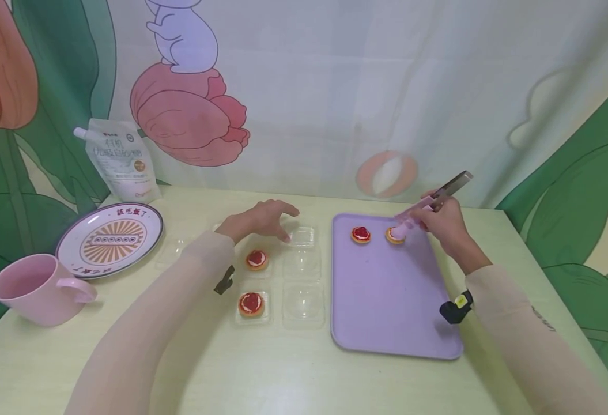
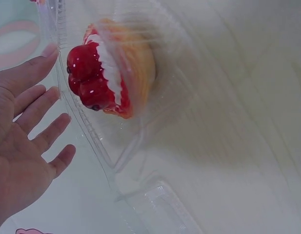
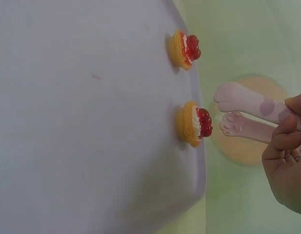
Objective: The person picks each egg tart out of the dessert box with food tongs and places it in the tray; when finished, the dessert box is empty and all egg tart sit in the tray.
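Note:
My left hand [image 1: 267, 220] reaches over the far end of the clear plastic boxes [image 1: 304, 301], thumb and fingers spread apart. In the left wrist view its fingertips are close to the rim of a clear box that holds a red-topped fruit tart [image 2: 135, 63]. My right hand [image 1: 442, 226] grips a pair of tongs [image 1: 454, 183] with pink cat-paw tips. The paw tips [image 3: 233, 97] are slightly apart, just above a tart [image 3: 188, 124] on the lilac tray [image 1: 392, 300]. To that tart's left on the tray sits another tart [image 1: 361, 234].
Two tarts, a farther one [image 1: 256, 260] and a nearer one [image 1: 252, 304], sit in clear boxes left of the tray. At the left stand a pink mug [image 1: 34, 291], a patterned plate [image 1: 109, 239] and a white spouted pouch [image 1: 122, 161]. A printed curtain [image 1: 309, 104] hangs behind the table.

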### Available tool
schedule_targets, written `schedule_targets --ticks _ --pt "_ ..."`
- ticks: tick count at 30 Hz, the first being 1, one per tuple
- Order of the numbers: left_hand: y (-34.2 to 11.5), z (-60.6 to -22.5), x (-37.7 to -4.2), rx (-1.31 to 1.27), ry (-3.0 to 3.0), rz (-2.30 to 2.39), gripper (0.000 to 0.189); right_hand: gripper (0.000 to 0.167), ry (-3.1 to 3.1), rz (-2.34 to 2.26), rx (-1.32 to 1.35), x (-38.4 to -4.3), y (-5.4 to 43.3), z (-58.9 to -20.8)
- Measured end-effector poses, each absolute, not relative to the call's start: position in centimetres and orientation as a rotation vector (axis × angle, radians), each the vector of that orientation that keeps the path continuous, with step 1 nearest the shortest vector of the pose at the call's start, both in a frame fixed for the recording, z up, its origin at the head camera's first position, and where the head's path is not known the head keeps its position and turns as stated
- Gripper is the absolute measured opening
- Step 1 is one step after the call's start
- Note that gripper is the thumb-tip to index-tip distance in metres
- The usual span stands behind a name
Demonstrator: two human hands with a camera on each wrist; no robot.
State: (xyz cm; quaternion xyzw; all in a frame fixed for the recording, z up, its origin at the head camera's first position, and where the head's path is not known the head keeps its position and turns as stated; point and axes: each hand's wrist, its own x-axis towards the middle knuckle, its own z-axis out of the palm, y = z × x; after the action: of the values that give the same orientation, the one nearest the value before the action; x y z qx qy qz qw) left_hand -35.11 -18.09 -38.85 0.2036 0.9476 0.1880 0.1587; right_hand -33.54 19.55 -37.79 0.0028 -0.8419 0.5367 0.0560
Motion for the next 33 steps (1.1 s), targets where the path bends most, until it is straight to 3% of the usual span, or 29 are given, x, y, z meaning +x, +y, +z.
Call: schedule_targets --ticks 19,28,33 --pt "-18.4 -38.1 -34.9 0.588 2.702 0.585 0.075 0.044 -2.531 1.669 0.072 -33.0 18.7 -37.2" --pt "-21.3 -36.3 -32.7 0.624 2.789 0.746 0.070 0.045 -2.532 1.702 0.103 -32.6 16.8 -36.5" --pt "-23.4 -36.4 -30.7 0.662 2.823 0.777 0.067 0.038 -2.506 1.773 0.190 -32.2 15.1 -36.0"
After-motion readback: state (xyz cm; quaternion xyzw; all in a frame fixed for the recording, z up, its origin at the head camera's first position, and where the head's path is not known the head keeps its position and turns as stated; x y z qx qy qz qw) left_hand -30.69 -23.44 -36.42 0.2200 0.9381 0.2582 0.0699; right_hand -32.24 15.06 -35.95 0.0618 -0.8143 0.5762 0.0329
